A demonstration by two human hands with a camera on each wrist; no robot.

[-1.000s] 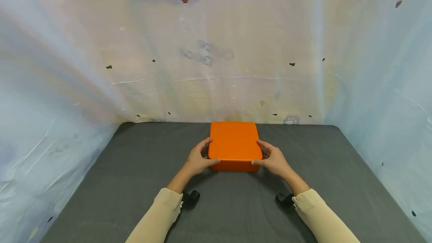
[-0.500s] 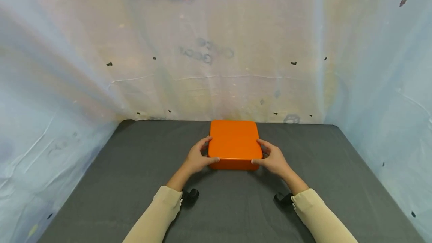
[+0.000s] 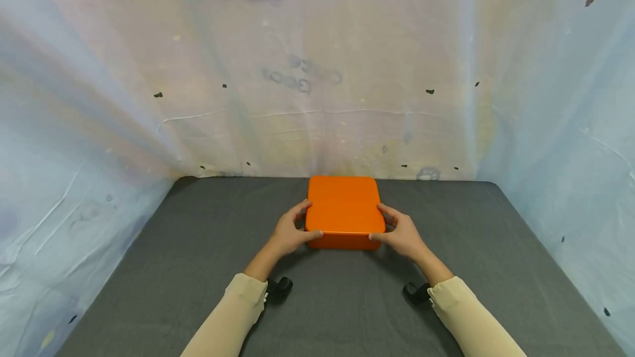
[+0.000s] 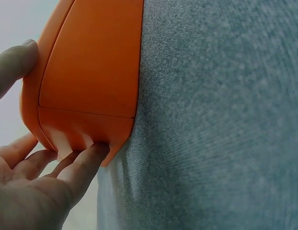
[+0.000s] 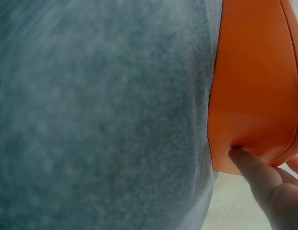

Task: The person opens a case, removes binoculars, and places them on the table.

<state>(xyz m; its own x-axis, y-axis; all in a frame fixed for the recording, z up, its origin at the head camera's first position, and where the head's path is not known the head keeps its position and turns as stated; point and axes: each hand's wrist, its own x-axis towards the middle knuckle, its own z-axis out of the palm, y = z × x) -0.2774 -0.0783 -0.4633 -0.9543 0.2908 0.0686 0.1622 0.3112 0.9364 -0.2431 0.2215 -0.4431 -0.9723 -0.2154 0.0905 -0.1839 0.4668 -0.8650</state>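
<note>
An orange box (image 3: 343, 205) with rounded corners and a smooth, flat top lies on grey cloth, near its far edge. My left hand (image 3: 289, 231) grips its near left corner, thumb at the front and fingers along the side. On the near right corner, my right hand (image 3: 403, 234) grips it the same way. In the left wrist view, the box (image 4: 91, 62) shows a thin seam below its top, and several fingertips press its side. One finger of my right hand (image 5: 268, 184) touches the box's side (image 5: 254, 86) low down in the right wrist view.
Grey cloth (image 3: 342, 302) covers the flat surface around the box. Pale, patterned sheeting (image 3: 347, 70) hangs behind it and on both sides. A black strap-like piece (image 3: 280, 286) sits at the left wrist, and another black piece (image 3: 416, 292) at the right.
</note>
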